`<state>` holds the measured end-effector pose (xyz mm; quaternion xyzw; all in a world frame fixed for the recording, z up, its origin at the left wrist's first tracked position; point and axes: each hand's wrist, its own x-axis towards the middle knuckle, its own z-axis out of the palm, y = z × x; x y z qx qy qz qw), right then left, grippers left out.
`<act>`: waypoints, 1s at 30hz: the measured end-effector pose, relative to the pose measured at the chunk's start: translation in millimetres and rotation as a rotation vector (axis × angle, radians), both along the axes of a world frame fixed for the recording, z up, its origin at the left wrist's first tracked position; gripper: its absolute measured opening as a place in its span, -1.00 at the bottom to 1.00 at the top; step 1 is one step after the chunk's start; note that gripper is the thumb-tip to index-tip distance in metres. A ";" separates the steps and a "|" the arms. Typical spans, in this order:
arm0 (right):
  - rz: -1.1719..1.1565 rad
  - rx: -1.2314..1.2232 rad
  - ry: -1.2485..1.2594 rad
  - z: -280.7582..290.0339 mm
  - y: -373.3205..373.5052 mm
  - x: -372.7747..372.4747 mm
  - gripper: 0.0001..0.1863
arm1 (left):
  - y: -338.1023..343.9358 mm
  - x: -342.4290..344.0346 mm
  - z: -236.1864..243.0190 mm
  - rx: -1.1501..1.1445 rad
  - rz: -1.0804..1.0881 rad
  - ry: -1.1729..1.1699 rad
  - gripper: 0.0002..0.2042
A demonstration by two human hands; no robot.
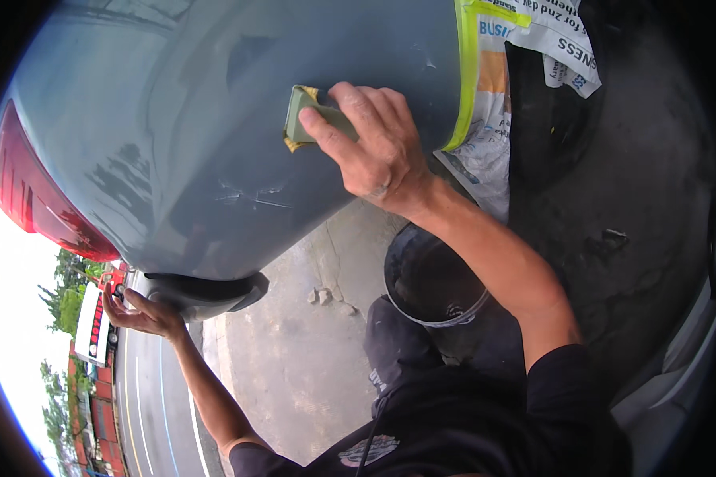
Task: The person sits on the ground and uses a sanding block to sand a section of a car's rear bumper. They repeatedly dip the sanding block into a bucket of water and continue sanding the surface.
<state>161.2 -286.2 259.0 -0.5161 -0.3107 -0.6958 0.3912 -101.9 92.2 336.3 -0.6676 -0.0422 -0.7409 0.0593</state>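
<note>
My right hand [374, 147] grips a pale green block [306, 111] edged with yellow sheet, pressed to the grey painted car panel [199, 95]. Scratches [247, 195] mark the panel below the block. To the right, yellow tape [467, 95] holds printed newspaper [493, 111] along the panel's edge. My left hand [143, 314] is at lower left by the dark bumper trim [215, 290], fingers apart and holding nothing; whether it touches the car I cannot tell. A red tail light [44, 191] sits above it.
A dark bucket [422, 270] stands below the panel by my legs. The black tyre [557, 135] is at right behind the newspaper. Concrete ground [278, 358] lies below; a road [159, 405], a white sign or vehicle [91, 326] and trees [60, 290] are at left.
</note>
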 end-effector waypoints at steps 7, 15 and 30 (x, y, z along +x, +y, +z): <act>0.070 -0.024 -0.046 -3.6 56.6 -44.9 -0.70 | -0.3 11.4 -1.5 -0.026 -0.088 0.000 -0.53; 0.031 0.111 0.101 9.8 13.3 -14.1 -0.61 | 0.0 12.6 -6.4 0.004 -0.077 -0.014 -0.48; -0.026 0.089 0.112 12.6 -22.4 8.2 -0.68 | 2.4 -3.7 -5.0 -0.053 -0.063 -0.046 -0.50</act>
